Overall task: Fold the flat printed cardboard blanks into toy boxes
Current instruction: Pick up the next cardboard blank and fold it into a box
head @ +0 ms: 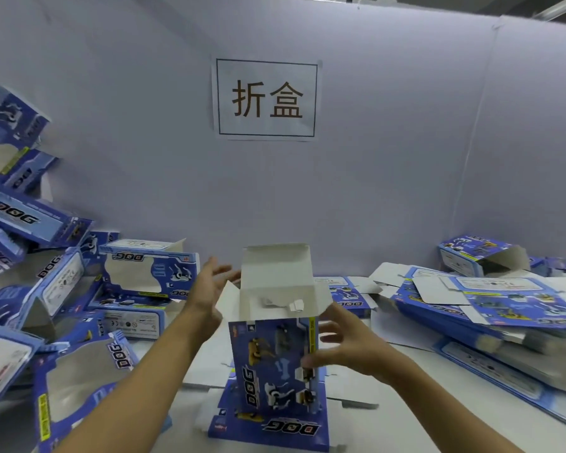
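A blue printed "DOG" toy box (273, 364) stands upright in the middle of the table, its white top flaps spread open. My right hand (343, 349) grips its right side, thumb on the printed front, fingers curled toward the side wall. My left hand (209, 289) is at the box's upper left with fingers straight and spread, just beside the left flap; whether it touches is unclear. The box stands on a flat printed blank (268, 428) lying on the table.
Several folded boxes (79, 289) are heaped on the left against the wall. A stack of flat blanks (490, 305) lies on the right, with one folded box (477, 256) behind it. A paper sign (267, 98) hangs on the grey partition.
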